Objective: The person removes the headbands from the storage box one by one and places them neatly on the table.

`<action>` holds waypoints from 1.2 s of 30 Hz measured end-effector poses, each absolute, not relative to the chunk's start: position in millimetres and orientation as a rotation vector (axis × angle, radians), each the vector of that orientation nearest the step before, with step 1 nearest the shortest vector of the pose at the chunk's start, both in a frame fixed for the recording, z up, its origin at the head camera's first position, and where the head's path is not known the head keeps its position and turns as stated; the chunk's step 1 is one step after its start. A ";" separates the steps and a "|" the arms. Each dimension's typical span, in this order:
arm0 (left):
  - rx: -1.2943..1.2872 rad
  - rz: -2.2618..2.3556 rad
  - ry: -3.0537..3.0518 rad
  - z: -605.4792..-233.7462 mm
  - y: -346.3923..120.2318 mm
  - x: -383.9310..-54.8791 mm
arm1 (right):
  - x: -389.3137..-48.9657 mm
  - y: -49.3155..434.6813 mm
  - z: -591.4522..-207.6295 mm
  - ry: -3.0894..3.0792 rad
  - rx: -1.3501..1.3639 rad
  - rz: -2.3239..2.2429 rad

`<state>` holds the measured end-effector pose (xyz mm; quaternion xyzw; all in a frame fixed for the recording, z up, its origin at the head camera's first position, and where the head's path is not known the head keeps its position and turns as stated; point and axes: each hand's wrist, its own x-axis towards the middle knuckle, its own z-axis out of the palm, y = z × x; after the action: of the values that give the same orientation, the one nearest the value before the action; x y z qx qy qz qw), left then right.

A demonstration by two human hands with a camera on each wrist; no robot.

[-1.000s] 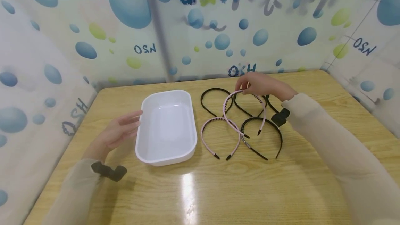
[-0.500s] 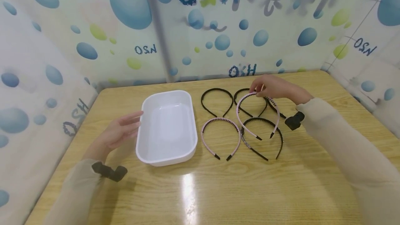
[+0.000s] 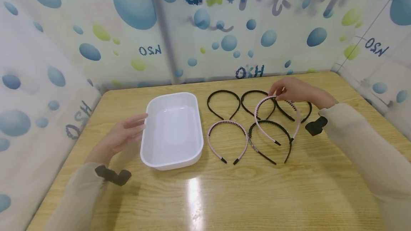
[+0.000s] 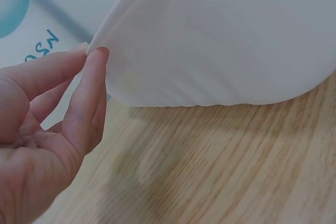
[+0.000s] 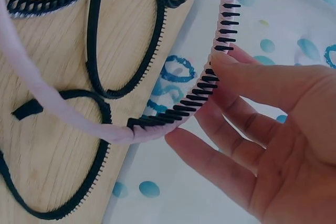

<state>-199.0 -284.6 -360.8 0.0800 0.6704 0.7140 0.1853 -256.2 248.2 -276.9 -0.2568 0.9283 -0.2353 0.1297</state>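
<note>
In the head view my right hand (image 3: 293,89) holds a pink headband (image 3: 258,115) by the top of its arch, thumb against fingers, ends hanging down. Its black inner teeth show in the right wrist view, where my right hand (image 5: 283,135) grips the curve. The held band overlaps a black headband with a glittery section (image 3: 252,144) and a black headband at the right (image 3: 310,109). My left hand (image 3: 123,133) is at the left side of a white tray (image 3: 171,167). In the left wrist view, my left hand (image 4: 58,114) has its fingertips at the tray's rim, fingers fairly straight.
Another pink headband (image 3: 210,143) lies on the wooden table (image 3: 231,195) right of the tray. Two black headbands lie behind it, one at the left (image 3: 208,102) and one in the middle (image 3: 243,106). A patterned backdrop (image 3: 205,38) stands behind the table.
My right hand has moved to the right with the pink headband, away from the middle black headband and over the right-hand ones. My left hand and the tray stay put.
</note>
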 end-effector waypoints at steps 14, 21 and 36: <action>0.186 2.017 1.882 -359.6 -284.6 -199.2 | -251.9 270.9 -279.4 2.659 -0.664 -0.690; 0.192 2.017 1.878 -359.4 -284.1 -199.0 | -251.0 282.7 -283.6 2.647 -0.666 -0.671; 0.206 2.015 1.880 -358.8 -283.3 -198.7 | -245.7 314.5 -291.9 2.561 -0.498 -0.688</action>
<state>-198.7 -283.3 -358.8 0.0734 0.6682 0.7161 0.1882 -245.7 314.5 -291.9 -0.1799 0.9259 -0.2488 0.2199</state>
